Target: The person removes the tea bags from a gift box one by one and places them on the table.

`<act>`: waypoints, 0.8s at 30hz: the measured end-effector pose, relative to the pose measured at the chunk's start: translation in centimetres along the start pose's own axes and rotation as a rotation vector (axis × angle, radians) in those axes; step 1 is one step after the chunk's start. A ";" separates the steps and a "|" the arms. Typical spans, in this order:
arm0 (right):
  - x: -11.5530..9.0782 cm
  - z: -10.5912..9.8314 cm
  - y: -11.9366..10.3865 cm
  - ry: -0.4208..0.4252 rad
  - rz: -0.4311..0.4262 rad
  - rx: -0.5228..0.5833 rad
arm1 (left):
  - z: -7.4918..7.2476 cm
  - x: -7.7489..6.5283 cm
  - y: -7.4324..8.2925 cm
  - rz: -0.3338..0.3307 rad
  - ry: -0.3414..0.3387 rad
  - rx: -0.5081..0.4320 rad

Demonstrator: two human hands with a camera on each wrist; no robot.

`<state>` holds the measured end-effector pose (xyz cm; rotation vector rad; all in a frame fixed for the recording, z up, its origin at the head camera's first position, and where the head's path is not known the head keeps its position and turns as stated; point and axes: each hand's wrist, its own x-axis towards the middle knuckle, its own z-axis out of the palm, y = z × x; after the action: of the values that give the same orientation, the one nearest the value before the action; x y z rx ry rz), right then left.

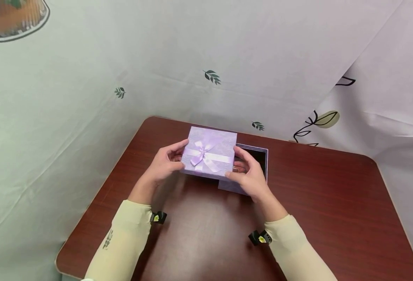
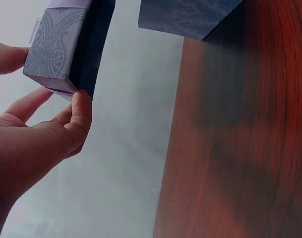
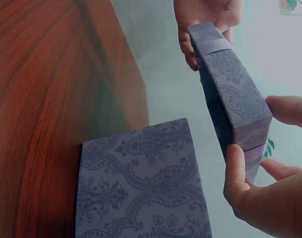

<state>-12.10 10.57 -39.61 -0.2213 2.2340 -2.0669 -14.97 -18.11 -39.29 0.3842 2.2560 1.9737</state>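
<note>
A lilac gift box lid (image 1: 211, 142) with a ribbon bow is held up off the table between both hands. My left hand (image 1: 163, 162) grips its left side, thumb at the near corner and fingers along the edge. On the opposite side my right hand (image 1: 250, 173) grips the lid the same way. The patterned box base (image 3: 141, 183) stands on the table, below and to the right of the lid. Its dark inside (image 1: 257, 156) shows partly, the rest hidden by the lid and right hand. The lid's hollow underside (image 2: 93, 44) faces the table.
The dark red wooden table (image 1: 333, 203) has rounded corners and extends to both sides of the box. Behind and beside it hangs a pale cloth (image 1: 178, 89) printed with leaves. Both wrists carry black straps (image 1: 158, 217) over pale yellow sleeves.
</note>
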 end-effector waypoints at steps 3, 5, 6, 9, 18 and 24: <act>0.1 0.4 0.1 -0.006 0.011 -0.025 | -0.3 -0.2 -0.1 -0.012 0.006 0.000; 0.1 0.6 0.2 -0.014 0.012 -0.029 | -0.5 -0.3 -0.2 -0.020 0.008 -0.002; 0.2 0.7 0.2 -0.019 0.007 -0.028 | -0.6 -0.4 -0.3 -0.023 0.009 -0.004; 0.2 1.1 0.3 -0.031 -0.005 -0.006 | -0.9 -0.6 -0.3 -0.025 0.014 -0.005; 0.3 1.9 0.3 -0.037 0.014 -0.002 | -1.5 -1.0 -0.5 -0.011 0.015 -0.011; 0.4 2.3 0.1 -0.034 0.016 -0.018 | -1.9 -1.1 -0.5 -0.016 0.027 -0.020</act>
<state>-12.16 8.21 -39.87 -0.2370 2.2279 -2.0202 -14.43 -20.32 -39.65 0.3386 2.2464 2.0043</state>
